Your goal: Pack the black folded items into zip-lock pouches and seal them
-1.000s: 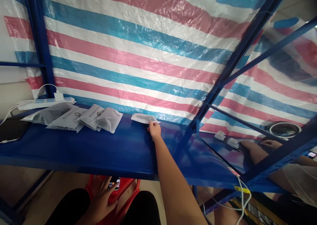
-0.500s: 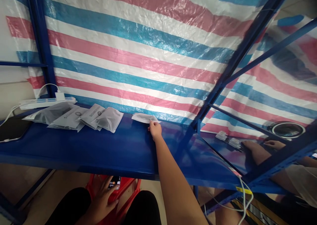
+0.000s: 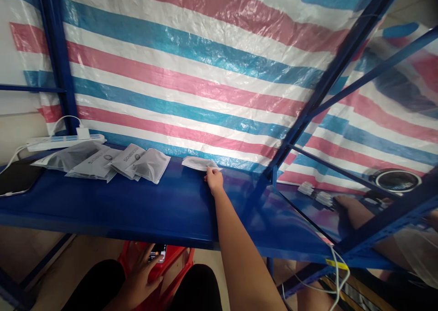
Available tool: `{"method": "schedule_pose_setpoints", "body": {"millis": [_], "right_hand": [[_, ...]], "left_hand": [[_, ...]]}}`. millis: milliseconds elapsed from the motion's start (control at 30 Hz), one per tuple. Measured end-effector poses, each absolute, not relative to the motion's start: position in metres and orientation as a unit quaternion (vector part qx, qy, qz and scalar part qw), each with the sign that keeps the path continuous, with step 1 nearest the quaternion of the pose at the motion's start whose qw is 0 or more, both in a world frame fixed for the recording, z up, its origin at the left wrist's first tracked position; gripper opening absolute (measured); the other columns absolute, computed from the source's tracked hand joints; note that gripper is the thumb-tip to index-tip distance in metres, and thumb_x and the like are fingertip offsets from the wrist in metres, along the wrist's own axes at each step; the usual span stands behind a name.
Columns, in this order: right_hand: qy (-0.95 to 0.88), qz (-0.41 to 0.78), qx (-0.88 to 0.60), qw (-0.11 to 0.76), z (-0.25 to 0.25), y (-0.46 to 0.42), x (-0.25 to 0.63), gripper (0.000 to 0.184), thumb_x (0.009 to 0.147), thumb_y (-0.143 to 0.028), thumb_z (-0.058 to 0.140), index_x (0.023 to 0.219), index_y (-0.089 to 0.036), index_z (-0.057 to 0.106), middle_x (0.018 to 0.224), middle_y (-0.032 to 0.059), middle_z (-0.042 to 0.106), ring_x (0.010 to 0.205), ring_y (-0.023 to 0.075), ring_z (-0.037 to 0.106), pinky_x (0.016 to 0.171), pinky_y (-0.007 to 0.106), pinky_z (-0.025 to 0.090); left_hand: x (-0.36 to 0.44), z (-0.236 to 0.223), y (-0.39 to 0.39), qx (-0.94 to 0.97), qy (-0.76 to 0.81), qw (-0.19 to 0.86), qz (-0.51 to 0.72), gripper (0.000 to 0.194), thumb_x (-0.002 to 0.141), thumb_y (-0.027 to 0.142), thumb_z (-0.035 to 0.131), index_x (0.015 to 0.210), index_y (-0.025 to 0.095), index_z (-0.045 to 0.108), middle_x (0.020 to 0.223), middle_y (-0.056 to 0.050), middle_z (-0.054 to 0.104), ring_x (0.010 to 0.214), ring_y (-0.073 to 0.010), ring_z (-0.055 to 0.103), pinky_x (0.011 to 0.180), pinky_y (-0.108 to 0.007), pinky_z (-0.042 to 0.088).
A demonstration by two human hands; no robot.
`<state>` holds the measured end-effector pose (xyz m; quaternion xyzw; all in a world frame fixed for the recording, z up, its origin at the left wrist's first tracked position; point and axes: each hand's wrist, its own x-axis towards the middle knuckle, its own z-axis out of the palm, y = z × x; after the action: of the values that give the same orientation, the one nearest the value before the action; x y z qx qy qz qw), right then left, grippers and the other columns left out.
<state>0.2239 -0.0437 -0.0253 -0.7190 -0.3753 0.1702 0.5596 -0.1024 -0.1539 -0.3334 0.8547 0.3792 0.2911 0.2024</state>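
My right hand (image 3: 215,180) reaches across the blue shelf, its fingers closed on the near right corner of a pale frosted plastic bag (image 3: 196,163). That bag lies flat at the back of the shelf, against the striped sheet. Below the shelf, between my knees, my left hand (image 3: 142,274) rests with fingers spread over a lit phone (image 3: 159,252) on a red plastic stool (image 3: 176,265). To the left on the shelf, several similar grey frosted bags (image 3: 152,166) overlap in a row, some with dark printing.
A white power strip (image 3: 65,141) with a plugged-in charger stands at the back left, near a black tablet-like device (image 3: 18,177). Blue posts (image 3: 301,119) frame the shelf (image 3: 137,206). Beyond the right post, another person's arm (image 3: 356,210) is beside white plugs (image 3: 323,198).
My hands and the bags stay in place. At the right, the other person's farther hand has moved away from where it was.
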Motion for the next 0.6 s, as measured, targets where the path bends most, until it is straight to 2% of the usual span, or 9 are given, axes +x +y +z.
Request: {"method": "schedule_pose_setpoints", "body": {"millis": [100,433,600], "right_hand": [[-0.375,0.172,-0.719,0.560,-0.025,-0.044,0.224,0.031,0.092,-0.043,0.057,0.071,-0.021,0.060,0.062,0.0033,0.068,0.054,0.0173,0.065,0.056,0.026,0.049],[-0.377,0.170,-0.721,0.555,-0.025,-0.044,0.223,0.031,0.093,-0.043,0.056,0.072,-0.021,0.060,0.061,0.0028,0.068,0.054,0.0169,0.065,0.056,0.025,0.049],[-0.377,0.169,-0.722,0.555,-0.025,-0.045,0.223,0.031,0.093,-0.043,0.057,0.072,-0.021,0.060,0.064,0.0038,0.069,0.055,0.0171,0.066,0.056,0.025,0.049]], "left_hand": [[-0.102,-0.334,-0.153,0.853,0.376,0.209,0.295,0.056,0.086,0.028,0.067,0.141,0.038,0.060,0.166,-0.003,0.033,0.150,-0.0354,0.035,0.118,-0.051,0.043],[-0.103,-0.337,-0.153,0.842,0.392,0.223,0.295,0.066,0.087,0.032,0.066,0.151,0.038,0.049,0.167,-0.006,0.029,0.151,-0.0371,0.032,0.118,-0.054,0.042],[-0.103,-0.320,-0.147,0.813,0.415,0.230,0.338,0.068,0.090,0.039,0.061,0.154,0.031,0.043,0.159,-0.010,0.044,0.149,-0.0352,0.038,0.117,-0.056,0.042]]}}
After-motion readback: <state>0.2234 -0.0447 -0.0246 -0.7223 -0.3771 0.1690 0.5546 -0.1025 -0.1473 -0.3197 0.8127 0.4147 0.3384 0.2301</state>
